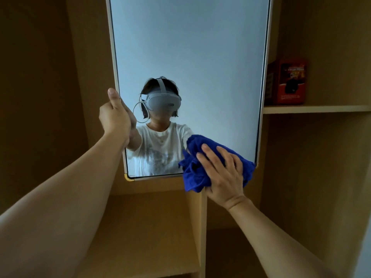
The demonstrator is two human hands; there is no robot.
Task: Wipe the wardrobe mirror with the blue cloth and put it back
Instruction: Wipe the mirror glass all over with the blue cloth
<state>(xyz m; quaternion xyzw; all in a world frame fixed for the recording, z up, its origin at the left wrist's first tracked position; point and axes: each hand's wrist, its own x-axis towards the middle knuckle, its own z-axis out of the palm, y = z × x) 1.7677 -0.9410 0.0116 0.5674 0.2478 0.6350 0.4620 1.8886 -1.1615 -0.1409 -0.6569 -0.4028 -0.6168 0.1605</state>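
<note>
A tall mirror [190, 47] with a pale frame and yellow corner caps stands inside the wooden wardrobe. My left hand [115, 117] grips its left edge, thumb up along the frame. A crumpled blue cloth [197, 171] is pressed against the mirror's lower right corner under my right hand [222, 173], whose fingers lie spread flat on top of it. Part of the cloth hangs below the mirror's bottom edge. The glass reflects a person in a white shirt with a headset.
A red box [286, 82] stands on a wooden shelf [317, 109] just right of the mirror. Wardrobe panels close in on the left and right. Below the mirror a vertical divider [202, 227] separates two lower compartments.
</note>
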